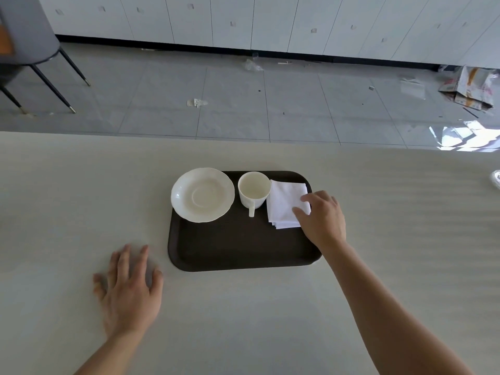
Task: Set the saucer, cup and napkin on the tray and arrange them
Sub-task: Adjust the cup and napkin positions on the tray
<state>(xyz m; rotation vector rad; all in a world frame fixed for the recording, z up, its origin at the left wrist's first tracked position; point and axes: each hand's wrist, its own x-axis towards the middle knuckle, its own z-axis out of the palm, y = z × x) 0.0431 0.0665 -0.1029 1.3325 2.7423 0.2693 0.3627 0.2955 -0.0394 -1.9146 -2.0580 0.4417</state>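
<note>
A dark brown tray (238, 247) lies on the pale table. On its far left corner sits a white saucer (202, 194), overhanging the tray's rim. Beside it stands an empty white cup (253, 189), upright, its handle pointing toward me. A folded white napkin (284, 201) lies at the tray's far right. My right hand (323, 219) rests on the napkin's right edge, thumb and fingertips touching the cloth. My left hand (130, 288) lies flat on the table, fingers spread, to the left of the tray and holding nothing.
The table's far edge (243, 139) runs across the view, with grey tiled floor beyond. A chair (29, 50) stands at the far left. A shiny object (496, 182) peeks in at the table's right edge. Litter lies on the floor.
</note>
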